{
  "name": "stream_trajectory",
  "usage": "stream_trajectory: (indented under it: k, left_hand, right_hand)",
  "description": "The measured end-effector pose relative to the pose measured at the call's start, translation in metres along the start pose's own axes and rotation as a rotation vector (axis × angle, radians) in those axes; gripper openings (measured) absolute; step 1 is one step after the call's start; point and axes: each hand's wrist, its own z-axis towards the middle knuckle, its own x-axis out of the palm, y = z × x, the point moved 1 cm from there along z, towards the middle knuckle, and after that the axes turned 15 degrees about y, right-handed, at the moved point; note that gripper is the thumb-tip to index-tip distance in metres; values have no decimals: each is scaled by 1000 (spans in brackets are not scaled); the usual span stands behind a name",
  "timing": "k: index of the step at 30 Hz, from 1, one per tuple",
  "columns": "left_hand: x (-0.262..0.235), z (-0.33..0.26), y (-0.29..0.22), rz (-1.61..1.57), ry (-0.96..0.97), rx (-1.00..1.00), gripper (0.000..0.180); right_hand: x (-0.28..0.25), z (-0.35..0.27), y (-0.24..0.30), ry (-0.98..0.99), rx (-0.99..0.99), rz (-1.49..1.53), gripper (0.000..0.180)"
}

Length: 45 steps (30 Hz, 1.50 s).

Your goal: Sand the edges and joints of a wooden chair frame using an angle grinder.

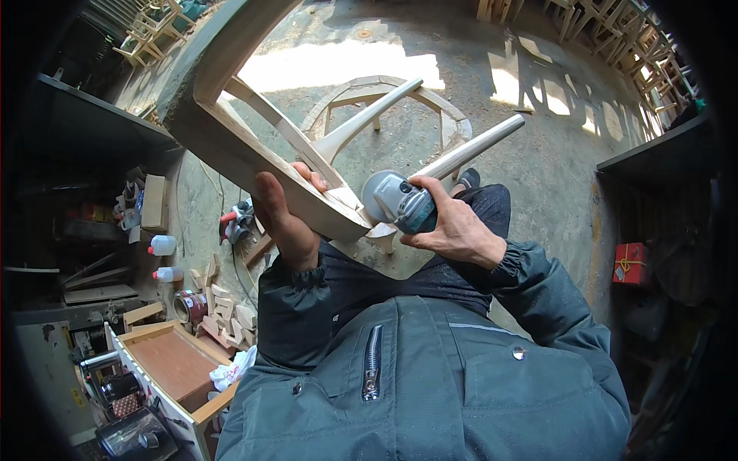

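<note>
My left hand (288,223) grips a pale wooden chair frame (254,169) near its lower corner, thumb on the near face and fingertips curled over the far side. The curved piece slants from the upper left down toward my lap, with legs (377,119) sticking out to the upper right. Wrapped around the body of a grey and teal round sander (411,206) is my right hand (465,230). The sander's disc sits close to the frame's lower joint; whether it touches the wood I cannot tell.
Beyond the frame, a rounded wooden structure (338,96) stands on the floor. To the left lie a red and grey power tool (240,221), wood offcuts (223,311), plastic jugs (163,245) and a drawer (207,409). Stacked chair frames (615,34) fill the upper right; a red box (630,253) is at right.
</note>
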Motion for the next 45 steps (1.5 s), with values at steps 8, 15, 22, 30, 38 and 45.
stream_trajectory:
  k: [8, 15, 22, 30, 38, 45]
  left_hand:
    - [-4, 2, 4, 46, 30, -16, 64]
    - [-2, 8, -6, -24, -39, -9, 65]
    - [3, 0, -3, 51, -83, -41, 70]
    - [8, -1, -8, 69, 7, 69, 40]
    - [-11, 16, -16, 115, -62, -22, 69]
    - [-1, 17, -17, 145, -66, -22, 68]
  right_hand:
    - [-6, -7, 2, 41, 61, -214, 93]
    - [-5, -9, 0, -66, 93, -99, 96]
    - [7, 5, 8, -22, -7, -17, 91]
    - [-6, -25, 6, -187, 85, -228, 91]
    - [1, -10, -9, -189, 25, -7, 94]
    - [6, -8, 0, -66, 35, 7, 96]
